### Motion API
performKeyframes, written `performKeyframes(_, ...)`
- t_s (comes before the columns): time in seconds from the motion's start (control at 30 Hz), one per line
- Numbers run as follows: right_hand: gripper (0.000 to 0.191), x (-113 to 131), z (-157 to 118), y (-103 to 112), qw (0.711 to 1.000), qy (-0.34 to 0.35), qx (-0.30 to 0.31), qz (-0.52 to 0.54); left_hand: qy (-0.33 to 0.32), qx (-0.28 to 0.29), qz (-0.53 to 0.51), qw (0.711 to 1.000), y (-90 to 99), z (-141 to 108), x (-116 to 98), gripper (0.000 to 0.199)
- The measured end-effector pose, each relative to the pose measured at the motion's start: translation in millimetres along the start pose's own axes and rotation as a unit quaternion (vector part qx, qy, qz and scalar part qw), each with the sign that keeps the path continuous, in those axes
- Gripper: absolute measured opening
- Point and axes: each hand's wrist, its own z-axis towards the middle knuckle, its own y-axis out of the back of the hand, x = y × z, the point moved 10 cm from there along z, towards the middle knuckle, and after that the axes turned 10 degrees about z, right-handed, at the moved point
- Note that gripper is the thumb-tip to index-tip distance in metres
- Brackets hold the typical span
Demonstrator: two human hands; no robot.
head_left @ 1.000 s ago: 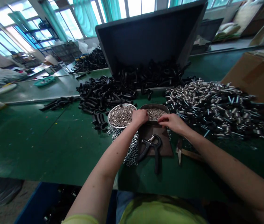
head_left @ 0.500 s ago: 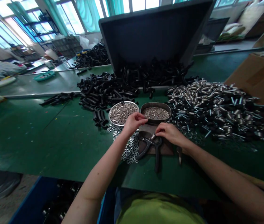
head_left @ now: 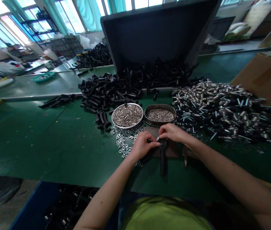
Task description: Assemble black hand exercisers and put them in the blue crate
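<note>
A black hand grip exerciser (head_left: pixel 163 161) lies on a brown plate (head_left: pixel 171 151) in front of me, one handle pointing toward me. A small silver spring (head_left: pixel 157 138) sits at its top, between my hands. My right hand (head_left: pixel 172 132) pinches the spring's upper right end with thumb and fingertips. My left hand (head_left: pixel 144 146) comes in from the left, thumb and forefinger closed at the spring's lower side. Whatever lies between those fingertips is too small to make out. The left hand covers much of the exerciser's other handle.
Behind the plate stand a round dish (head_left: pixel 127 115) of small metal pins and an oval tin (head_left: pixel 160 115) of tiny metal parts. Loose nuts (head_left: pixel 123 143) lie left. Black handles (head_left: pixel 106 92) are heaped behind, spring assemblies (head_left: pixel 221 111) at right, by a cardboard box (head_left: pixel 265 80).
My left hand has moved from the oval tin's edge down to the spring, now close to my right hand. The right hand has shifted slightly and still pinches the spring.
</note>
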Motion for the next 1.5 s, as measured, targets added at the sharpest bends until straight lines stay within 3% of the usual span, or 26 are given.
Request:
performKeyframes(0.2,0.003,5.2,-4.8,2.8,0.999,0.019,-0.029,-0.023,-0.027,0.016,0.051,0.998,-17.4,-1.4,-8.5,0.016)
performKeyframes(0.53,0.003,9.3,-6.3,3.4,0.999,0.042,-0.024,-0.016,-0.003,0.027,-0.006,1.000,-22.1,0.3,-4.1,0.016)
performKeyframes(0.87,0.004,6.3,-11.0,8.9,0.997,0.059,-0.042,0.006,-0.061,0.057,-0.031,0.996,-24.5,2.9,-11.0,0.018)
performKeyframes(1.23,0.008,-2.7,-9.3,9.9,0.995,0.069,-0.050,0.046,0.062,0.153,-0.006,0.986,-36.1,12.0,6.2,0.020)
performKeyframes(1.5,0.007,-6.3,-0.4,4.4,0.999,0.005,0.003,0.039,0.048,0.173,-0.008,0.984,-38.3,15.7,4.4,0.020)
